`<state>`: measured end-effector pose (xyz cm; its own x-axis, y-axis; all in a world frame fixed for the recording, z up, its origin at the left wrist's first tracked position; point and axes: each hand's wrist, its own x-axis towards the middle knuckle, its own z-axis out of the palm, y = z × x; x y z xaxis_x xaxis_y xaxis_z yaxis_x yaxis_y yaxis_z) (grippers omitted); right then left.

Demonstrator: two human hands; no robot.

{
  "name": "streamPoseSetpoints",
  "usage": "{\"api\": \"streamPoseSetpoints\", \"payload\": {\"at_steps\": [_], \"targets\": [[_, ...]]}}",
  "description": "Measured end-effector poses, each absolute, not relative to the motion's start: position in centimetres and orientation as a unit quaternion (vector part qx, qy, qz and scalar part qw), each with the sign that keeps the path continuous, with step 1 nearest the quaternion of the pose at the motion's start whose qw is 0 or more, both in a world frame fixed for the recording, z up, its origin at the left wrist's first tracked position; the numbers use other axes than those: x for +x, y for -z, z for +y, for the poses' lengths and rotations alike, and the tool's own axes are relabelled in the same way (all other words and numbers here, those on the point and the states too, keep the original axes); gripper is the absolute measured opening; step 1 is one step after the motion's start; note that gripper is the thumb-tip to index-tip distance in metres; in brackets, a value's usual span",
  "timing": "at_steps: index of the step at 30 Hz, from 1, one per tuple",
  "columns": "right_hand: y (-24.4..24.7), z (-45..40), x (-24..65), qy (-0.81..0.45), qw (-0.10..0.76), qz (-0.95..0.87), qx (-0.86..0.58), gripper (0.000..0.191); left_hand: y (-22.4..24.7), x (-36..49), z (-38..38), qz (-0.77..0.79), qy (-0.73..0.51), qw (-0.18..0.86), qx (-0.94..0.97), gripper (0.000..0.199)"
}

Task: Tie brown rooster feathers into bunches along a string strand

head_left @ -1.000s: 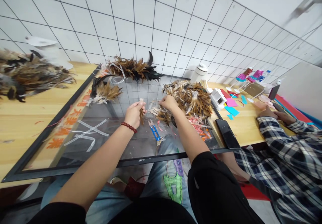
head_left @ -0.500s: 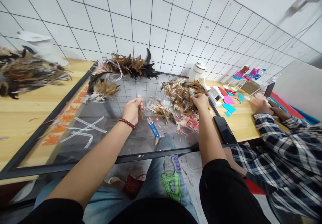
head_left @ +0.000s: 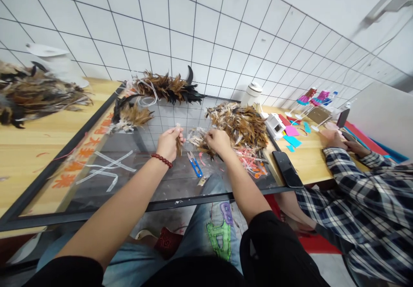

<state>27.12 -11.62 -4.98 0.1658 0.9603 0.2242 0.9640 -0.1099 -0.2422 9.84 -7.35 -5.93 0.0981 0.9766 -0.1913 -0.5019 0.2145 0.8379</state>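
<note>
My left hand (head_left: pixel 171 142) is closed in a pinch on a few brown feathers (head_left: pixel 179 146), whose pale ends stick up above the fingertips. My right hand (head_left: pixel 218 141) has its fingers bent together over a small heap of pale and brown feathers (head_left: pixel 196 137); whatever is in its grip is hidden. Just right of that hand lies a large heap of brown feathers (head_left: pixel 247 125). Blue-handled thread snips (head_left: pixel 195 165) rest on the glass between my hands, blades slightly apart. Pink and red scraps (head_left: pixel 250 162) lie at the large heap's near edge.
A black-framed glass panel (head_left: pixel 151 204) covers the worktop. At its back are a feather garland (head_left: pixel 167 87) and a smaller bunch (head_left: pixel 134 114); clear strips (head_left: pixel 109 166) lie left. A phone (head_left: pixel 288 169), a white bottle (head_left: pixel 251 94) and a co-worker's plaid sleeve (head_left: pixel 342 164) are right.
My right hand has moved left, from the large feather heap to the small one. My left hand stays almost in place with its feathers.
</note>
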Motion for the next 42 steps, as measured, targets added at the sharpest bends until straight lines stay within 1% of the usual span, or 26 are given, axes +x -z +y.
{"api": "streamPoseSetpoints", "payload": {"at_steps": [2, 4, 5, 7, 9, 13, 18, 20, 22, 26, 30, 32, 35, 39, 42], "targets": [[5.3, -12.0, 28.0, 0.019, 0.213, -0.648, -0.731, 0.024, 6.1, 9.9, -7.3, 0.388, -0.545, 0.677, 0.305, 0.012], [5.1, -12.5, 28.9, 0.051, 0.282, -0.637, -0.715, 0.032, 6.2, 9.9, -7.3, 0.389, -0.547, 0.675, 0.306, 0.010], [4.8, -12.7, 29.1, 0.066, 0.311, -0.630, -0.708, 0.033, 6.2, 9.9, -7.2, 0.389, -0.549, 0.673, 0.307, 0.010], [4.4, -13.0, 29.1, 0.082, 0.338, -0.628, -0.697, 0.028, 6.3, 9.9, -7.2, 0.391, -0.553, 0.667, 0.310, 0.010], [4.2, -13.1, 28.5, 0.079, 0.320, -0.648, -0.686, 0.023, 6.3, 9.9, -7.2, 0.392, -0.554, 0.665, 0.313, 0.011], [4.6, -13.3, 26.3, 0.064, 0.247, -0.690, -0.677, 0.021, 6.3, 10.0, -7.4, 0.392, -0.547, 0.669, 0.316, 0.011], [5.1, -13.5, 24.4, 0.031, 0.149, -0.695, -0.703, 0.020, 6.1, 10.0, -7.8, 0.389, -0.521, 0.690, 0.319, 0.011], [5.1, -13.5, 24.3, 0.025, 0.134, -0.694, -0.707, 0.018, 6.0, 10.0, -8.0, 0.387, -0.513, 0.697, 0.318, 0.010], [5.1, -13.4, 24.4, 0.024, 0.162, -0.692, -0.703, 0.017, 6.0, 10.0, -8.1, 0.378, -0.509, 0.701, 0.327, 0.009], [5.4, -13.2, 24.8, 0.005, 0.281, -0.676, -0.681, 0.018, 6.0, 10.1, -8.3, 0.363, -0.502, 0.706, 0.343, 0.011], [5.8, -13.0, 24.5, -0.064, 0.391, -0.640, -0.658, 0.024, 6.1, 10.3, -8.5, 0.373, -0.504, 0.700, 0.341, 0.013], [6.0, -12.9, 24.2, -0.097, 0.422, -0.628, -0.647, 0.028, 6.1, 10.5, -8.5, 0.377, -0.502, 0.698, 0.344, 0.013], [6.0, -13.0, 23.7, -0.084, 0.419, -0.635, -0.643, 0.025, 6.0, 10.5, -8.6, 0.369, -0.496, 0.703, 0.352, 0.015], [5.6, -13.4, 23.3, -0.036, 0.386, -0.671, -0.632, 0.019, 6.1, 10.6, -8.7, 0.348, -0.499, 0.706, 0.362, 0.021], [5.2, -13.7, 23.1, -0.026, 0.350, -0.699, -0.623, 0.020, 6.1, 10.8, -8.9, 0.333, -0.493, 0.714, 0.370, 0.018]]}}
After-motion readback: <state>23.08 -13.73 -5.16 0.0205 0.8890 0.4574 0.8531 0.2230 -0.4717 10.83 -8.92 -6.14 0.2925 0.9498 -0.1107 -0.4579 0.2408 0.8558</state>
